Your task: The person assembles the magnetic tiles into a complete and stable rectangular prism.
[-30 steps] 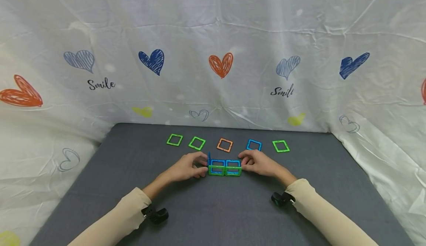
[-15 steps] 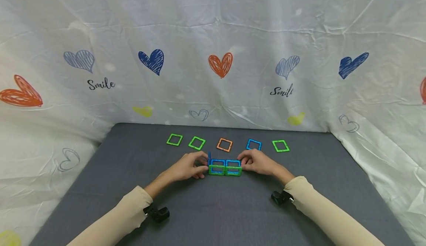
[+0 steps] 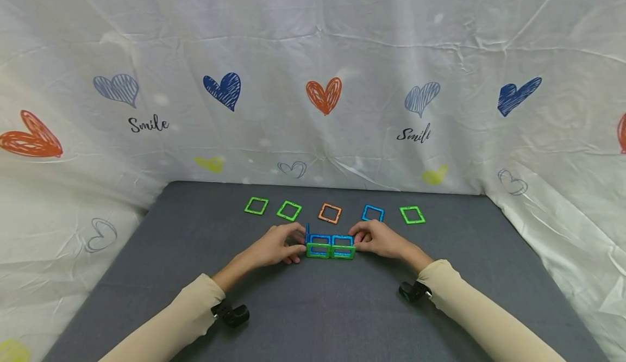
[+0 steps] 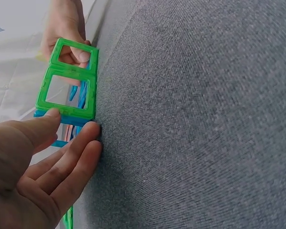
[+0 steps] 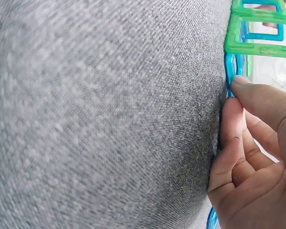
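Note:
Frame-like magnetic tiles are joined into a low structure at mid-table. Two green tiles [image 3: 330, 251] stand side by side along its near side, with blue tiles [image 3: 320, 236] behind them. A further blue tile [image 3: 307, 233] rises upright at the left end, seen nearly edge-on. My left hand [image 3: 274, 247] holds that end; in the left wrist view its thumb touches the corner beside a green tile [image 4: 71, 112]. On the other end, my right hand [image 3: 381, 239] pinches a blue tile [image 5: 230, 67] between thumb and index finger, close to the cloth.
Behind the structure lies a row of loose tiles: green [image 3: 249, 204], another green [image 3: 281, 208], orange [image 3: 321, 211], blue [image 3: 375, 207] and green [image 3: 416, 223]. The right hand partly covers the blue one. A white curtain [image 3: 274, 123] with printed hearts borders the grey table [image 3: 323, 307].
Both hands shifted very slightly at first, the right one a touch up and left. Over the last half second almost nothing moves, and the tile structure stays in place.

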A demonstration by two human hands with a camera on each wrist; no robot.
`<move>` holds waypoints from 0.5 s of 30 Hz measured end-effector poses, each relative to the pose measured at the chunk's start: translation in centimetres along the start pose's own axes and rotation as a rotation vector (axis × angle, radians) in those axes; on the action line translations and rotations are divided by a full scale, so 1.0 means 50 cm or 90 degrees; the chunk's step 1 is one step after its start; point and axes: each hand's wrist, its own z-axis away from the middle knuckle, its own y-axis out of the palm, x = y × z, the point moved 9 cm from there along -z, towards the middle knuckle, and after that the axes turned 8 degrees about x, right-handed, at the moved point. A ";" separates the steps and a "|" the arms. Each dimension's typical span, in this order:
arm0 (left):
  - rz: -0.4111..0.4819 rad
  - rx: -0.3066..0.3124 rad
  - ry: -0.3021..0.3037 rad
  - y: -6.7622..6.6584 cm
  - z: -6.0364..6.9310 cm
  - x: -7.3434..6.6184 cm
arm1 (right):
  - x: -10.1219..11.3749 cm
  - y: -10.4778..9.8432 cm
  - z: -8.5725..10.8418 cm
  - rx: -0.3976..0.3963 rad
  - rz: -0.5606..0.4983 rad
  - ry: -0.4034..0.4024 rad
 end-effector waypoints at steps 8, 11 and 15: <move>-0.012 -0.008 0.005 -0.002 0.000 -0.002 | -0.003 0.002 0.004 0.009 0.005 0.002; -0.019 -0.017 0.004 -0.004 0.000 -0.004 | -0.002 0.005 0.009 0.012 0.012 0.006; -0.023 -0.033 -0.012 -0.010 -0.001 -0.002 | 0.002 0.009 0.019 0.014 0.019 0.007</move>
